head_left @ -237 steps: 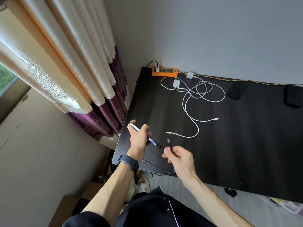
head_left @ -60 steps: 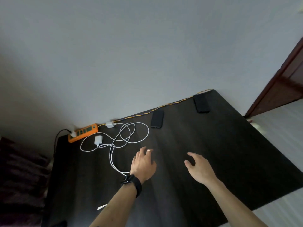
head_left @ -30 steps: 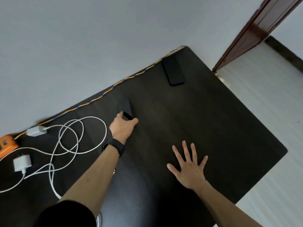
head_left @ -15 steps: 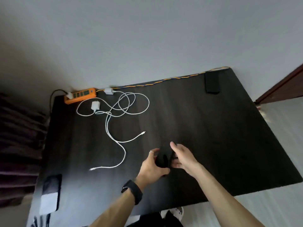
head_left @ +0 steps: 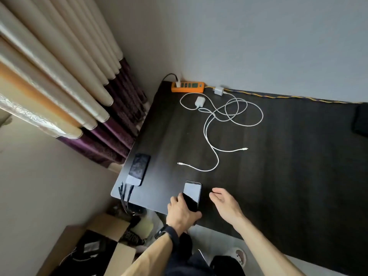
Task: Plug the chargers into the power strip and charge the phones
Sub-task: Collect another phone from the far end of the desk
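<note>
Gripping the phone by its edges, left hand is managing probably slick, rigid glass; right hand is hovering empty, relaxed.

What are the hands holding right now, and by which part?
The left hand grips the phone by its near end, fingers along its left edge. The right hand is open beside it, holding nothing.

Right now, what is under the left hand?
The near end of a phone, screen up, on the table. The left hand grips it, fingers on one edge, thumb round the other. The hand covers the phone's bottom edge, so its charging port cannot be seen.
</note>
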### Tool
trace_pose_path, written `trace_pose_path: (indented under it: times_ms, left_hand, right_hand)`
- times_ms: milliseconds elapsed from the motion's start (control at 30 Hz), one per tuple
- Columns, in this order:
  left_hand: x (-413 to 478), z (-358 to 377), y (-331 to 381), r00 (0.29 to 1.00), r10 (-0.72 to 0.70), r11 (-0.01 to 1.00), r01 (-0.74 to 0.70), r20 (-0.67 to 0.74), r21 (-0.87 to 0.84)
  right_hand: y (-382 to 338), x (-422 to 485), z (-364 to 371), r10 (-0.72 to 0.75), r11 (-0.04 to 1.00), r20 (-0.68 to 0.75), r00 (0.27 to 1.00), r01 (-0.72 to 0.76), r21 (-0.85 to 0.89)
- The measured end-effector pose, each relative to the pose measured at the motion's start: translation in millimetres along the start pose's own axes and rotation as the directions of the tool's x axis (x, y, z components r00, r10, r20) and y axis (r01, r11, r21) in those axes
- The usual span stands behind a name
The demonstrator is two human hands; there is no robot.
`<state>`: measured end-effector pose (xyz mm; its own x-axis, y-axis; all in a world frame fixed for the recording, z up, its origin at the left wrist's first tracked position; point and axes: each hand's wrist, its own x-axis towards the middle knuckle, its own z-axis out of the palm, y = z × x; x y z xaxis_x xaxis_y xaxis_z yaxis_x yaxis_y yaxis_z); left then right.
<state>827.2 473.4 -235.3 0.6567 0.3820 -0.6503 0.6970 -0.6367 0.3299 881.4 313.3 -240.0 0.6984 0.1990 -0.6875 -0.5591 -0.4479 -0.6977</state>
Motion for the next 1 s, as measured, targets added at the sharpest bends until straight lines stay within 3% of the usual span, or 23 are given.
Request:
trace_pose_path:
  times_ms: [200, 267, 433, 733, 1000]
  left_hand:
    - [70.6, -59.9, -51.6, 0.994, -0.074, 0.993, 0.081, -0.084, 0.082]
    - [99.2, -75.4, -58.4, 0.995, -0.054, 0.991, 0.063, -0.085, 0.116]
    - [137.1, -89.8, -54.9, 0.997, 0.048, 0.973, -0.032, -0.067, 0.228]
    - [146.6, -78.4, -51.1, 0.997, 0.034, 0.954, -0.013, -0.063, 0.299]
    - [158.1, -94.5, -48.8, 0.997, 0.063, 0.959, -0.070, 0.033, 0.276]
  right_hand:
    - [8.1, 28.3, 22.1, -0.009, 0.914, -0.209, 0.978, -0.077, -0.398]
    - [14.1, 36.3, 34.7, 0.048, 0.816, -0.225, 0.973, -0.168, -0.553]
    - [35.3, 35.1, 55.5, 0.212, 0.642, -0.176, 0.961, -0.273, -0.717]
    - [38.8, 38.2, 61.4, 0.209, 0.545, -0.222, 0.952, -0.302, -0.783]
    - [10.9, 41.7, 55.2, 0.212, 0.659, -0.293, 0.932, -0.358, -0.661]
